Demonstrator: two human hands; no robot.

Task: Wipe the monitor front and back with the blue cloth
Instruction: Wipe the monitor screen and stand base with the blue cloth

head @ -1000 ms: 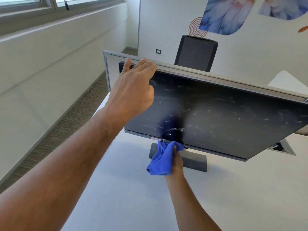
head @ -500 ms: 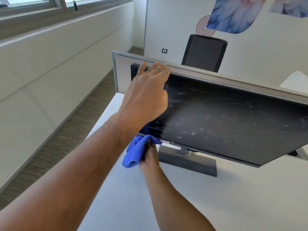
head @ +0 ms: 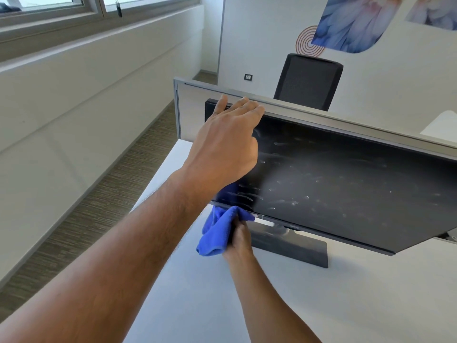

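A black monitor (head: 346,184) stands on its flat base (head: 296,251) on a white desk (head: 346,305), its dark screen covered in smudges and streaks. My left hand (head: 227,142) rests on the monitor's top edge near the left corner, with its straight fingers lying over the rim. My right hand (head: 238,241) grips a bunched blue cloth (head: 215,233) and holds it against the monitor's bottom edge near the lower left corner, just left of the base. The back of the monitor is hidden.
A grey desk divider (head: 190,107) runs close behind the monitor. A black office chair (head: 309,80) stands beyond it by the wall. The desk's left edge drops to a striped carpet floor (head: 111,189) beside a long window wall.
My right hand has slid the blue cloth leftward along the monitor's bottom edge, from above the base to near the lower left corner. My left hand stays on the top edge.
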